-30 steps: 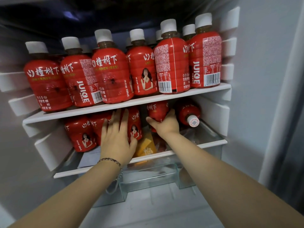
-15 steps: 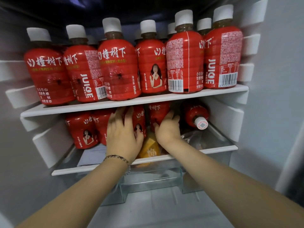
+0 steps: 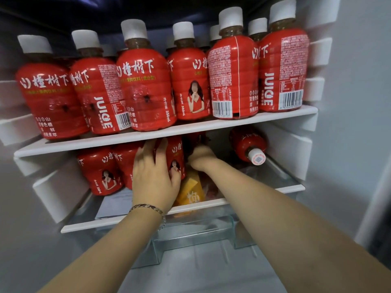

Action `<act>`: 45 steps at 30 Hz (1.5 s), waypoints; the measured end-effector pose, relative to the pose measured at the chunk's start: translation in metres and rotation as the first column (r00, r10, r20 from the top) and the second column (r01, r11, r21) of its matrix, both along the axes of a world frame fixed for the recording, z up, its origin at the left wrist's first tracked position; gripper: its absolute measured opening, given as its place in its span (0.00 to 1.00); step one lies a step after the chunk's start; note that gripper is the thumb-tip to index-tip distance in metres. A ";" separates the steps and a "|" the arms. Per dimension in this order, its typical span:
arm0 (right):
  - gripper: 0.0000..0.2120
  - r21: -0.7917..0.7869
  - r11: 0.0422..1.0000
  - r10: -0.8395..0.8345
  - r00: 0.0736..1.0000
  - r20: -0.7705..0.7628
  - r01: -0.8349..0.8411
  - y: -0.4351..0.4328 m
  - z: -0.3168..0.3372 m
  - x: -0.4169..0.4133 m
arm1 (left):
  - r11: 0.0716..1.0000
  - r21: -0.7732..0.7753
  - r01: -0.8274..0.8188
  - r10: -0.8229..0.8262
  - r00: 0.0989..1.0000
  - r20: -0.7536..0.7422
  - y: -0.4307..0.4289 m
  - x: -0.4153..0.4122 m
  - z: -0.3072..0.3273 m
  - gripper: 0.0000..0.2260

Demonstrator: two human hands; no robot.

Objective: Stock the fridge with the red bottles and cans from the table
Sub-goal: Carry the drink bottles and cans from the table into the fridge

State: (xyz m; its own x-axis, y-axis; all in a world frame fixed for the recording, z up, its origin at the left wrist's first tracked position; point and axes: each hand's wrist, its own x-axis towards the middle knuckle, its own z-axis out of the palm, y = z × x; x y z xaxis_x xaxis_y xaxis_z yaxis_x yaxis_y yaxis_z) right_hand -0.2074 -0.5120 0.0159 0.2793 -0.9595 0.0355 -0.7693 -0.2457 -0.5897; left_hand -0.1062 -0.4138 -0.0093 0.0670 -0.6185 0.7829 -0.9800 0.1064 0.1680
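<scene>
Both arms reach forward into the open fridge, onto the lower shelf (image 3: 289,188). Left hand (image 3: 154,176), bracelet (image 3: 146,208) at the wrist, lies palm-forward with fingers spread and wrapped on an upright red bottle (image 3: 176,157), thumb on its label. Right hand (image 3: 201,158) reaches deeper just right of it, fingers curled around a dark red bottle (image 3: 195,138) under the upper shelf (image 3: 169,132); grip partly hidden, that bottle's axis can't be told. Held left bottle stands vertical, label facing out. Further right a lying bottle (image 3: 247,143) points its white cap toward the camera, long axis front-to-back. Top shelf: row of upright red bottles (image 3: 146,92), caps up. Yellow packet (image 3: 190,191) lies below the hands.
</scene>
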 end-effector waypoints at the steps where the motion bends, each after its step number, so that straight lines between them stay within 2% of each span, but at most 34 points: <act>1: 0.15 0.009 1.000 0.002 1.000 0.000 -0.002 -0.002 0.000 -0.002 | 1.000 0.001 -0.002 0.002 1.000 0.003 0.000 0.000 0.000 0.27; 9: 0.11 0.049 0.998 0.028 0.997 -0.066 -0.024 0.007 0.007 -0.015 | 0.999 0.034 -0.007 0.008 0.999 -0.032 0.001 -0.001 0.002 0.26; 12: 0.13 -0.013 1.000 0.003 1.000 -0.006 -0.004 0.024 0.003 -0.019 | 0.999 0.041 -0.005 0.006 1.000 -0.028 0.001 -0.001 0.002 0.27; 14: 0.15 -0.225 0.971 -0.082 0.997 0.001 0.080 0.043 0.003 -0.031 | 0.999 0.049 -0.007 0.008 1.000 -0.020 0.003 -0.001 0.003 0.28; 16: 0.20 -0.481 0.853 -0.265 0.962 -0.065 0.202 0.056 0.004 -0.049 | 0.998 0.062 -0.010 0.011 1.000 -0.019 0.003 -0.001 0.003 0.28; 17: 0.23 -0.525 0.809 -0.372 0.921 -0.111 0.264 0.059 0.005 -0.059 | 0.998 0.065 -0.010 0.011 1.000 -0.018 0.003 -0.001 0.004 0.28; 19: 0.29 -0.422 0.821 -0.496 0.847 -0.192 0.385 0.059 0.006 -0.076 | 0.997 0.082 -0.013 0.015 1.000 -0.023 0.004 -0.002 0.004 0.28; 20: 0.31 -0.335 0.844 -0.496 0.847 -0.193 0.418 0.058 0.005 -0.082 | 0.996 0.092 -0.015 0.017 0.999 -0.028 0.005 -0.002 0.005 0.29; 22: 0.32 -0.273 0.870 -0.454 0.884 -0.113 0.412 0.056 0.001 -0.090 | 0.994 0.106 -0.017 0.020 0.999 -0.028 0.006 -0.003 0.006 0.29; 25: 0.28 -0.331 0.854 -0.398 0.914 0.078 0.400 0.061 -0.007 -0.097 | 0.993 0.119 -0.017 0.021 0.999 -0.033 0.007 -0.003 0.007 0.28; 28: 0.25 -0.305 0.824 -0.350 0.852 0.390 0.478 0.069 -0.010 -0.101 | 0.993 0.120 -0.011 0.015 0.999 -0.033 0.008 -0.003 0.008 0.29; 30: 0.21 -0.389 0.761 -0.292 0.810 0.509 0.519 0.078 -0.006 -0.100 | 0.993 0.120 -0.007 0.011 0.999 -0.030 0.008 -0.003 0.008 0.28; 32: 0.18 -0.478 0.689 -0.238 0.793 0.561 0.545 0.087 -0.003 -0.097 | 0.992 0.124 -0.003 0.007 0.999 -0.034 0.009 -0.003 0.008 0.29; 34: 0.18 -0.493 0.654 -0.198 0.758 0.621 0.574 0.092 -0.002 -0.093 | 0.993 0.122 0.000 0.004 0.999 -0.035 0.010 -0.003 0.008 0.29; 38: 0.17 -0.437 0.762 -0.084 0.743 0.664 0.477 0.097 -0.001 -0.082 | 0.992 0.123 0.004 0.001 0.999 -0.036 0.012 -0.003 0.009 0.29; 42: 0.21 -0.336 0.843 -0.134 0.770 0.623 0.419 0.089 0.011 -0.081 | 0.991 0.133 0.008 -0.005 1.000 -0.023 0.012 -0.004 0.009 0.30; 45: 0.17 -0.324 0.872 -0.163 0.841 0.515 0.368 0.080 0.020 -0.078 | 0.990 0.142 0.001 0.003 1.000 -0.027 0.013 -0.005 0.008 0.30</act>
State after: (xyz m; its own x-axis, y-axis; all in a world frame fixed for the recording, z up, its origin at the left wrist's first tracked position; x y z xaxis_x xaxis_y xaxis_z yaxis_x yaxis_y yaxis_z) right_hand -0.2858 -0.4325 0.0356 -0.1318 -0.8659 0.4825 -0.5038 -0.3607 -0.7849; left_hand -0.1113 -0.4010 -0.0008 0.0873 -0.7236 0.6847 -0.9751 0.0787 0.2074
